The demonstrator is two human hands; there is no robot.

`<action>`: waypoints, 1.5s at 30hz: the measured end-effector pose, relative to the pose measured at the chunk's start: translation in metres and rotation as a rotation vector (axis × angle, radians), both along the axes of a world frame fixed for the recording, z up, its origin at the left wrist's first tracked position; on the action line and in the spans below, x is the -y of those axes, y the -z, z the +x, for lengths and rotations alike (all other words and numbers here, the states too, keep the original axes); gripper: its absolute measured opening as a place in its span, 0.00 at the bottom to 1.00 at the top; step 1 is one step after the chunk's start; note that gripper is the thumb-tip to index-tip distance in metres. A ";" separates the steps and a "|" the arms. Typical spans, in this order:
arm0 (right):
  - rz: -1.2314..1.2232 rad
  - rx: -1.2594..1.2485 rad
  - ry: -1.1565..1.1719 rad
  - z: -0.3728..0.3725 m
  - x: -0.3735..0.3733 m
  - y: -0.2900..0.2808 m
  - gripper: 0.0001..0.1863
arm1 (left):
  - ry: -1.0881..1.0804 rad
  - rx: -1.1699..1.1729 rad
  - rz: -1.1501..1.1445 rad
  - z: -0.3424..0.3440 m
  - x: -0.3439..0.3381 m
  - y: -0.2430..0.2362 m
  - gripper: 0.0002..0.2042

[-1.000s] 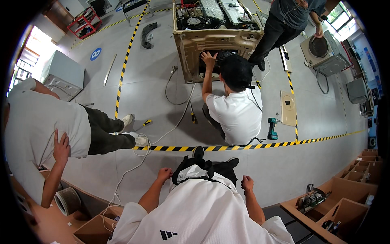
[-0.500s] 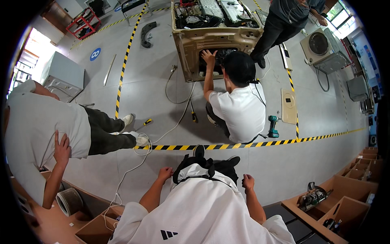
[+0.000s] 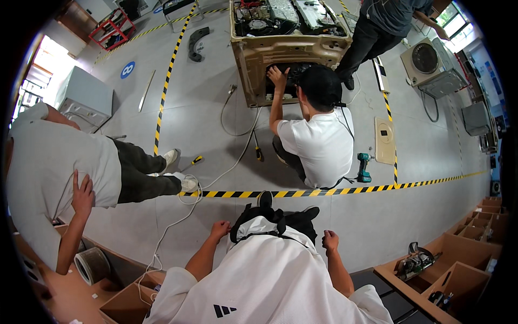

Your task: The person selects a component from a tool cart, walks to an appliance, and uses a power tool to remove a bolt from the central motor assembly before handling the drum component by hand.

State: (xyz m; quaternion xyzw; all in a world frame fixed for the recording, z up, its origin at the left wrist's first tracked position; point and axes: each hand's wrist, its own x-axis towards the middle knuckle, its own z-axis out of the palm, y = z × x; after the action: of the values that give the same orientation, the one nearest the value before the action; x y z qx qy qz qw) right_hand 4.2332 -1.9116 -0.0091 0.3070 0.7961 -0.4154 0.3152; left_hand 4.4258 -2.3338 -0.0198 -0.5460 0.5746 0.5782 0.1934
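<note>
My left hand (image 3: 220, 229) hangs beside my left hip, fingers curled in, close to my black trousers. On the other side my right hand (image 3: 329, 240) is closed in a loose fist, away from any object. In front of me a crouching person (image 3: 324, 140) in a white shirt and black cap reaches one hand (image 3: 278, 77) into the opening of a gold washing machine (image 3: 253, 65). The machine's top is off, and wiring and parts show inside. The crouching person's other hand is hidden.
A green cordless drill (image 3: 363, 167), a yellow-black screwdriver (image 3: 197, 160), another screwdriver (image 3: 259, 154) and a beige panel (image 3: 384, 140) lie on the floor. A white cable (image 3: 178, 220) runs at my left. People stand left (image 3: 70, 162) and far right (image 3: 377, 32). Wooden bins (image 3: 458, 270) are at right.
The crouching person's hand has shifted slightly at the machine's opening. The standing person at far right has moved an arm. My hands stay where they were.
</note>
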 end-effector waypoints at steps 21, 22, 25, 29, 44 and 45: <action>0.019 0.004 -0.017 -0.002 0.000 -0.003 0.15 | -0.020 -0.042 0.046 0.003 0.005 0.015 0.10; 0.019 0.004 -0.016 -0.002 0.000 -0.003 0.15 | -0.006 -0.032 0.033 0.002 0.004 0.012 0.10; 0.014 0.006 -0.008 -0.001 0.003 -0.004 0.15 | 0.013 -0.015 0.010 0.001 0.002 0.008 0.10; -0.003 0.015 -0.006 -0.002 0.006 -0.007 0.14 | 0.006 -0.014 0.009 0.003 0.000 0.008 0.11; -0.002 0.004 0.006 0.000 0.001 -0.004 0.15 | 0.003 -0.017 0.044 -0.001 0.007 0.009 0.11; -0.003 0.005 0.006 0.000 0.000 -0.003 0.15 | 0.003 -0.018 0.045 -0.001 0.007 0.010 0.11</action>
State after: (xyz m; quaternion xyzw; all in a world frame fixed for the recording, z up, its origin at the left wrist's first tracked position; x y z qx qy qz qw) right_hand 4.2334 -1.9118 -0.0057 0.3097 0.7938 -0.4168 0.3166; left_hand 4.4246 -2.3412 -0.0294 -0.5354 0.5639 0.5956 0.2017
